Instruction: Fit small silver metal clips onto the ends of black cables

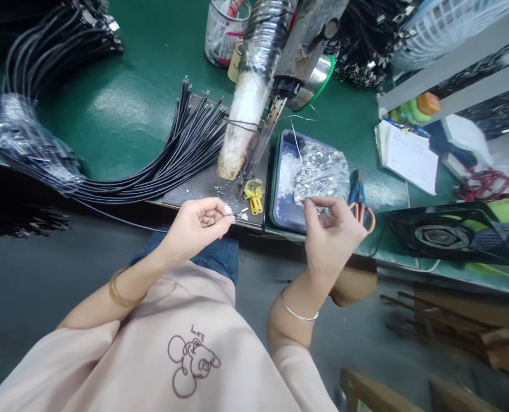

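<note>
My left hand (201, 226) is closed in a pinch on the end of a thin black cable (121, 217). The cable trails left below the hand toward the bundle; its tip pokes out past my fingertips, which have white coverings. Over the front of a dark blue tray (284, 214), my right hand (329, 229) has thumb and forefinger pinched together. Whatever lies between them is too small to make out. Inside the tray is a clear plastic bag (325, 171) of small shiny pieces. A yellow clip-like fixture (255, 197) stands between the hands, nearer the left one.
A soldering iron (271, 123) and a white wrapped tube (243, 114) hang over the bench, with a solder spool (317, 86) behind. Black cable bundles (151, 177) lie left. Orange-handled pliers (360, 200), a notepad (409, 157) and a small fan (447, 234) are at right.
</note>
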Motion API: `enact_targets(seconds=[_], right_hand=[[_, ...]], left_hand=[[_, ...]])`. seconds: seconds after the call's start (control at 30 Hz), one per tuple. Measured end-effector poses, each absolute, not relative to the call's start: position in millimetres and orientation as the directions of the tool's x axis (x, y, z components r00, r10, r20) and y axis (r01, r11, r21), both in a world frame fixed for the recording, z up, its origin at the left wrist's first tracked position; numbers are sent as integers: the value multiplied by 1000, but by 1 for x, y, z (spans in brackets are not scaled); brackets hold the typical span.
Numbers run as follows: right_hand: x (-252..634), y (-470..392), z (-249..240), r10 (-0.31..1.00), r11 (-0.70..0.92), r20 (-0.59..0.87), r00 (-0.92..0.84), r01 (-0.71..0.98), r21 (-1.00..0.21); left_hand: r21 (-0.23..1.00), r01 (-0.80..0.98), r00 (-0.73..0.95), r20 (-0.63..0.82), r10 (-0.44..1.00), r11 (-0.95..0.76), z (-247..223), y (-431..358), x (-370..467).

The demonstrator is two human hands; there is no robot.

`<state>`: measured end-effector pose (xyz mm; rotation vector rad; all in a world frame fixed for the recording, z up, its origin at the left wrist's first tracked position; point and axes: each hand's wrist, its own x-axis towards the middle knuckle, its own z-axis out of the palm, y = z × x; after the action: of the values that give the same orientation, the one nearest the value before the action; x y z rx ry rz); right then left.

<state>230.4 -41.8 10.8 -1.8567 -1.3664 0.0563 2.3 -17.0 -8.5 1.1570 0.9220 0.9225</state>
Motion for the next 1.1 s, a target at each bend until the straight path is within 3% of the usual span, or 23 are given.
enact_targets(seconds=[0.1, 0.23, 0.57, 1.1], right_hand=[[210, -49, 11, 781, 83, 430, 452, 607, -790], [180, -60, 8, 912, 147, 292, 289, 433, -889], [159, -60, -4, 931, 86, 232, 282, 447, -890], [158, -60, -3, 929, 97, 240, 280, 443, -891]], left_hand=[[998, -39, 257, -45, 965, 56, -7, -21, 7], [999, 29, 211, 31, 977, -38, -6, -24, 10], [977, 128, 212, 143, 967, -173, -4, -25, 11], [965, 127, 226, 196, 954, -228, -9, -24, 11]])
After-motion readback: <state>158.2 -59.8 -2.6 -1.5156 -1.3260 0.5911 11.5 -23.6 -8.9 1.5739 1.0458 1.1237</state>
